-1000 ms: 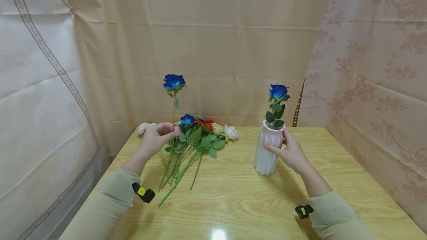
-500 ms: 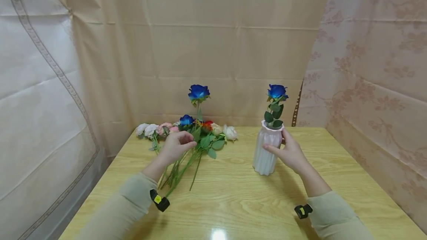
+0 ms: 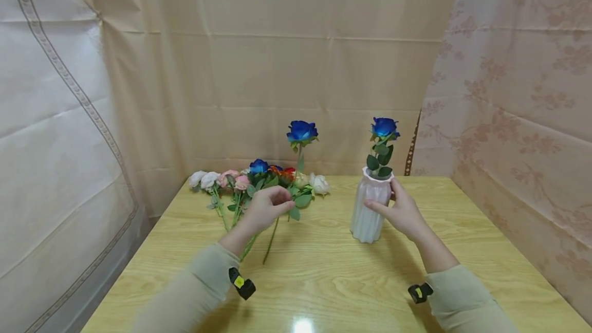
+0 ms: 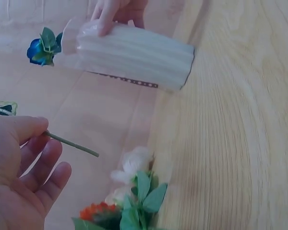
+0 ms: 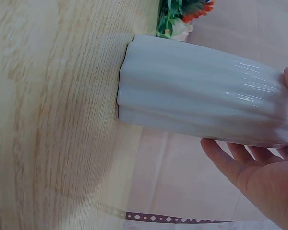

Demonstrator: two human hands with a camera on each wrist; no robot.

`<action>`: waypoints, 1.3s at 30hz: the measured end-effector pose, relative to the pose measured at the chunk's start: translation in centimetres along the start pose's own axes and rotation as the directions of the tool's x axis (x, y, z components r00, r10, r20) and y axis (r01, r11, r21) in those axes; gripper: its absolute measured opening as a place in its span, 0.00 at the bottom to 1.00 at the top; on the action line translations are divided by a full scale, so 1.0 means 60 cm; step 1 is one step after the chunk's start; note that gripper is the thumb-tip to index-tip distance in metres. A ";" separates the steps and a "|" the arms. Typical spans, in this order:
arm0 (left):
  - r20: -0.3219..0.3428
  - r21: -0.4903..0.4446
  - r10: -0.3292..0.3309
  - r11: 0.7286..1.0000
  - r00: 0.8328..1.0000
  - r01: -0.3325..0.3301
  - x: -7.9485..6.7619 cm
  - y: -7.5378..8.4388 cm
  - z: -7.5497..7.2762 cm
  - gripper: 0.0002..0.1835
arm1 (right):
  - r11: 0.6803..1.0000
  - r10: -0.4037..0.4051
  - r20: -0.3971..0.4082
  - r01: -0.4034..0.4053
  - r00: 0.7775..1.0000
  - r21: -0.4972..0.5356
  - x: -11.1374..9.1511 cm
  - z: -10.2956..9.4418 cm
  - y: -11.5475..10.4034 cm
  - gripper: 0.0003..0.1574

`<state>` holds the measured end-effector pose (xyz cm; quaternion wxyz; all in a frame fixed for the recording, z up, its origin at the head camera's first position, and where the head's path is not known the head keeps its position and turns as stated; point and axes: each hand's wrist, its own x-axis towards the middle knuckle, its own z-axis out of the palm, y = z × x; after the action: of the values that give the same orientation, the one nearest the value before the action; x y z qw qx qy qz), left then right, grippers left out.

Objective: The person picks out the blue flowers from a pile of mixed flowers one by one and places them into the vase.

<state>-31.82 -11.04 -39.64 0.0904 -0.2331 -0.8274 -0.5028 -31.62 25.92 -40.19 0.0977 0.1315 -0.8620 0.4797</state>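
Note:
My left hand [image 3: 268, 208] pinches the green stem [image 4: 73, 143] of a blue rose between thumb and fingers, and the stem's lower end pokes out past the fingertips in the left wrist view. That rose's bloom [image 3: 302, 131] stands upright above the hand in the head view. My right hand [image 3: 403, 210] grips the upper part of a white ribbed vase [image 3: 367, 215], thumb on the near side. The vase stands on the table with another blue rose [image 3: 385, 127] upright in it, leaves just above the rim; its lower stem is hidden inside.
On the wooden table [image 3: 324, 276] lies a pile of flowers: white roses [image 3: 210, 180], pink roses [image 3: 242, 183], a blue rose [image 3: 259, 166], and red, orange and cream blooms. Their stems point toward the front. A beige curtain [image 3: 314, 66] hangs behind the table.
The left hand has moved right with its blue rose, from over the pile's left part toward the vase. The right hand and the vase have stayed in place.

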 end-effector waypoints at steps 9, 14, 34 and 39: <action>-0.023 -0.047 0.018 0.999 1.000 -0.019 0.006 0.014 0.021 0.05 | 1.000 0.001 -0.001 -0.001 1.000 -0.001 -0.001 0.000 -0.002 0.59; -0.055 -0.055 0.030 0.998 0.998 -0.033 0.008 0.018 0.027 0.06 | 1.000 -0.003 -0.002 0.003 1.000 0.001 0.000 -0.001 -0.003 0.59; -0.051 -0.043 0.052 0.998 0.997 -0.054 0.002 0.026 0.035 0.08 | 0.999 0.019 0.008 -0.018 1.000 -0.040 -0.001 -0.009 -0.007 0.61; -0.052 -0.051 0.066 0.996 0.996 -0.068 0.003 0.026 0.032 0.10 | 0.998 -0.009 -0.015 0.008 1.000 -0.060 0.001 -0.021 -0.014 0.60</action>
<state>-31.07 -8.68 -39.25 0.1219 -0.2503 -0.8032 -0.5267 -31.35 26.58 -38.83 0.1103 0.1286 -0.8747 0.4542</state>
